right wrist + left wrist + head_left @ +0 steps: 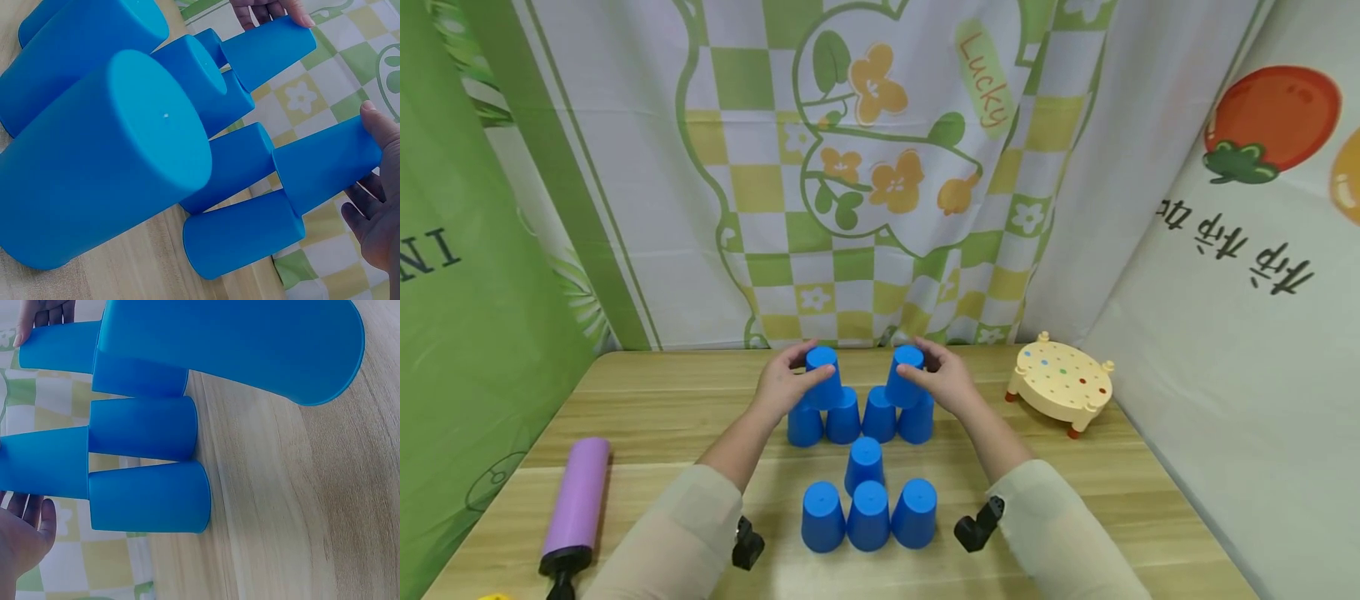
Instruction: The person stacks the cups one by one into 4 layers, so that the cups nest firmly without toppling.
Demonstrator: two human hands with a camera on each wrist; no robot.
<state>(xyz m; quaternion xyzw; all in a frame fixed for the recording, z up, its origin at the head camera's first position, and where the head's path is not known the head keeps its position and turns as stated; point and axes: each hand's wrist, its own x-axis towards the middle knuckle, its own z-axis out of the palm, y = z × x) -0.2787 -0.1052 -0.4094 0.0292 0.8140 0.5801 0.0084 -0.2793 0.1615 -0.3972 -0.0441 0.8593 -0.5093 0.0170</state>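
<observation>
My left hand (785, 385) grips an upside-down blue cup (824, 377) between thumb and fingers. That cup (47, 461) stands across the tops of two blue cups, a left one (805, 427) and a right one (843, 417). On the other side my right hand (949, 382) holds a matching blue cup (906, 377) with the thumb on its near side. Its rim rests over another pair of cups, one (879, 415) to the left and one (916, 419) to the right. The right wrist view shows this held cup (328, 164) bridging its pair.
Nearer me, three upside-down blue cups stand in a row, the middle one (868, 517) between two others, with a single cup (865, 467) just behind. A purple pump (578, 496) lies at the left. At the right stands a cream pegboard stool (1063, 382) on the wooden table (700, 542).
</observation>
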